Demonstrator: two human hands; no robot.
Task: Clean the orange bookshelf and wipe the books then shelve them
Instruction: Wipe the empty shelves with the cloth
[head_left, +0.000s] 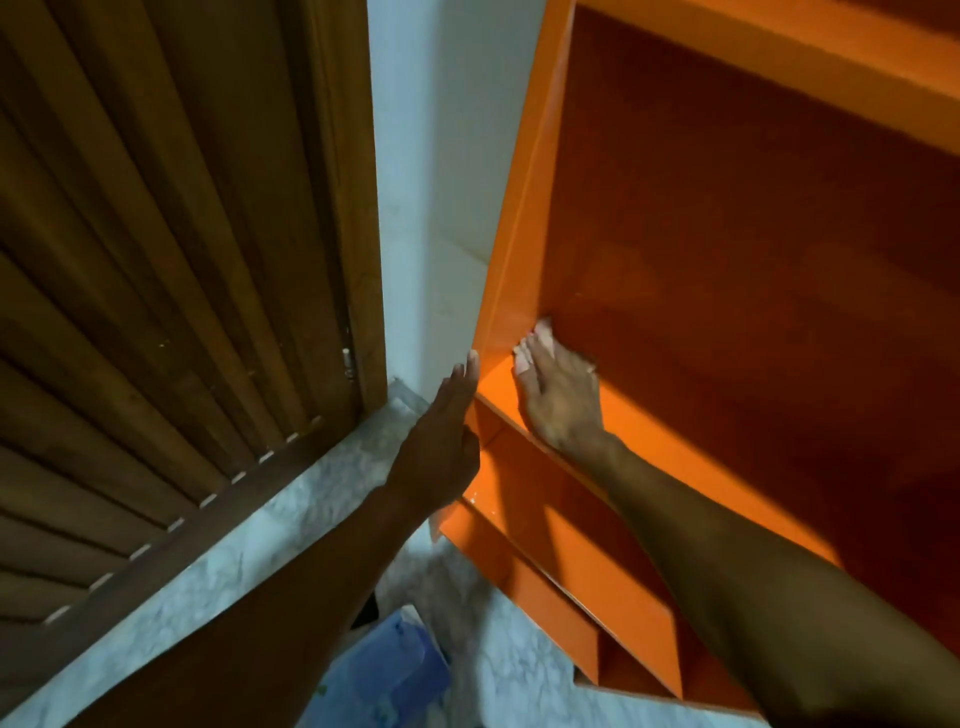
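Observation:
The orange bookshelf (524, 218) fills the right half of the view, its compartments bare. My left hand (441, 447) lies flat with straight fingers against the outside of the shelf's left side panel. My right hand (558, 395) reaches into the large compartment and presses down on the shelf board in its left back corner. Bits of a pale cloth (540, 332) show at the fingertips and beside the knuckles; most of it is hidden under the hand. No books are on the shelf.
A brown slatted wooden door (156, 260) stands at the left, with a strip of white wall (431, 182) between it and the shelf. The floor is pale marble (291, 525). A blue object (389, 670) lies on the floor under my left forearm.

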